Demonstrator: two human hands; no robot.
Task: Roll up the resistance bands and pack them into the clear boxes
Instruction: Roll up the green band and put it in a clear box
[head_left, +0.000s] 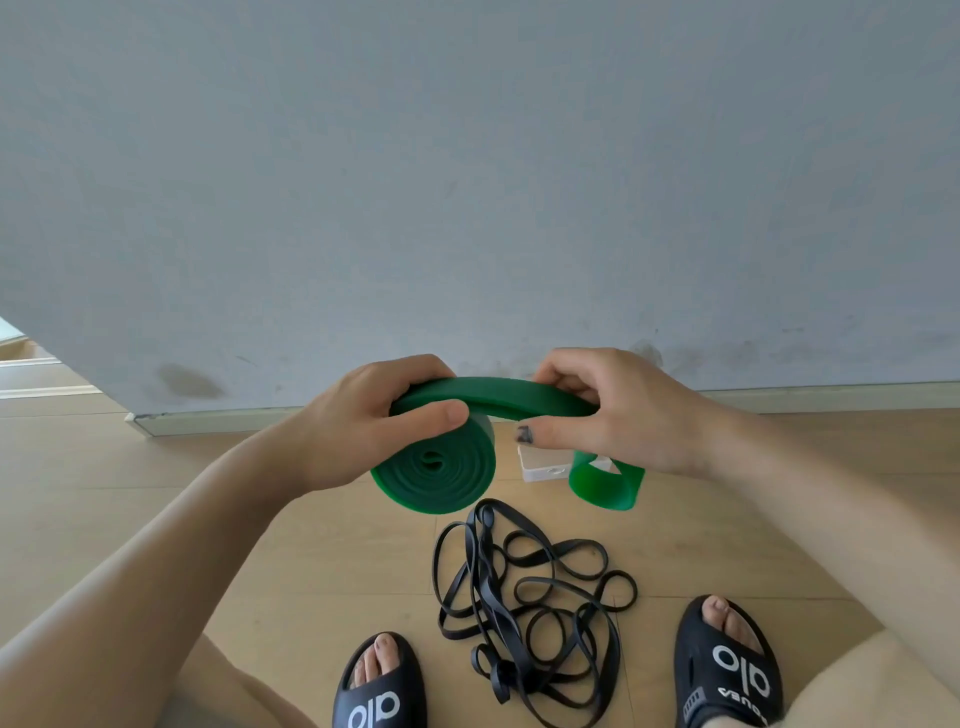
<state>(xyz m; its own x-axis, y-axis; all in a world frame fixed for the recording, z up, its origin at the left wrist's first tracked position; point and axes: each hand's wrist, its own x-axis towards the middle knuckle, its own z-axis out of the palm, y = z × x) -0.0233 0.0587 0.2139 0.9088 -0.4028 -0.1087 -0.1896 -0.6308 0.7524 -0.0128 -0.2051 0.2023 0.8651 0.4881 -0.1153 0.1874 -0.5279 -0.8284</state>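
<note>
A small white box-like object lies on the floor just below the right hand; the hand and the hanging end of the band hide most of it, so I cannot tell if it is one of the clear boxes. Both forearms are cut off at the lower edges of the picture, and the two black slide sandals are cut off at the bottom edge.

The wide green rubber resistance band is held in the air between the two hands. Its rolled part is a flat spiral coil under the left hand, with the open spiral face turned toward the camera, so the axis of the roll points about toward the viewer. The left hand grasps this coil, thumb on the near side and fingers curled over the top. From the coil the free strip runs sideways to the right hand, which pinches it between thumb and curled fingers. Past the right hand the strip hangs down and ends in a loop.

Below both hands, between the feet, a tangled heap of thin black rubber bands lies on the light wooden floor.
</note>
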